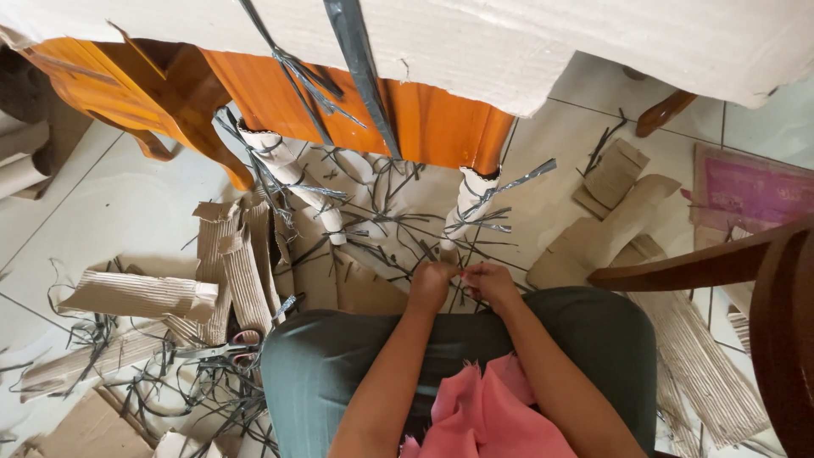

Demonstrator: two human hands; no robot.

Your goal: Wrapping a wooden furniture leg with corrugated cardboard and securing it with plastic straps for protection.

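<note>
Head view, looking down at a tiled floor [127, 212] littered w/ cardboard scraps and cut strapping. Filling the top edge: big sheet of pale corrugated cardboard [526, 42], crossed by a dark plastic strap [360, 68]. Showing under it: orange-brown wooden furniture [424, 119], two of its legs wrapped in cardboard and bound w/ grey strapping, left leg [297, 182] and right leg [468, 199]. Sitting at bottom centre: person's lap in grey-green cloth [339, 356], pink fabric [483, 416] bunched between the forearms. Cutting in from the right: dark wooden chair [763, 271], its arm passing over brown cardboard pieces [602, 229]. Lying beyond it on the floor: pink printed sheet [746, 191]. Standing at left: rolled and folded corrugated strips [233, 263], flatter piece [136, 293] beside them. Resting just off the left knee, among loose dark strands: scissors [225, 349], untouched.

Meeting just past the knees, near the foot of the right leg: both hands, almost touching each other. Left hand [430, 284] curled into a fist, right hand [489, 284] w/ fingers pinched narrow, both closing on thin grey strapping strands [462, 271] running up toward that leg. Exact grip on the strands too small to make out fully.
</note>
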